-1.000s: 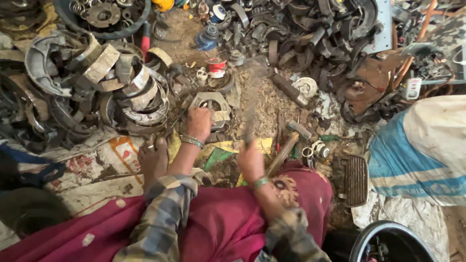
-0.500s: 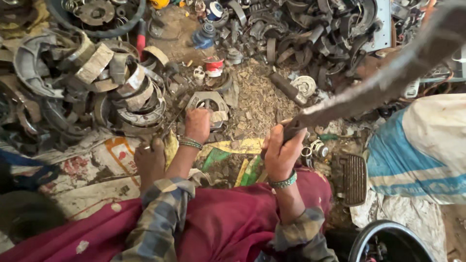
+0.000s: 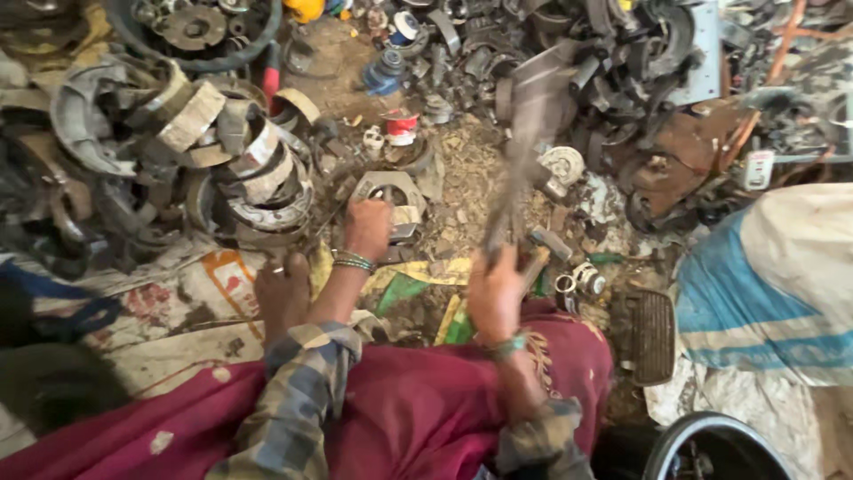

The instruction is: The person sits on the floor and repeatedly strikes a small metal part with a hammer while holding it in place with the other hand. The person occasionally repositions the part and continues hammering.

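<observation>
My left hand presses down on a grey metal plate with a round hole that lies on the dirt in front of me. My right hand grips the lower end of a long dark metal bar. The bar is motion-blurred and points up and away from me, just right of the plate. My bare foot rests on the ground left of my left arm. Bangles sit on both wrists.
Curved brake-shoe pieces are heaped at the left. Dark scrap metal is piled across the top right. A blue and white sack lies right, a ribbed metal pad beside my knee, a wheel rim bottom right.
My right hand lifted the bar from low by my knee, swung it out to the upper right, and now it stands nearly upright nearer the plate. My left hand stayed on the plate.
</observation>
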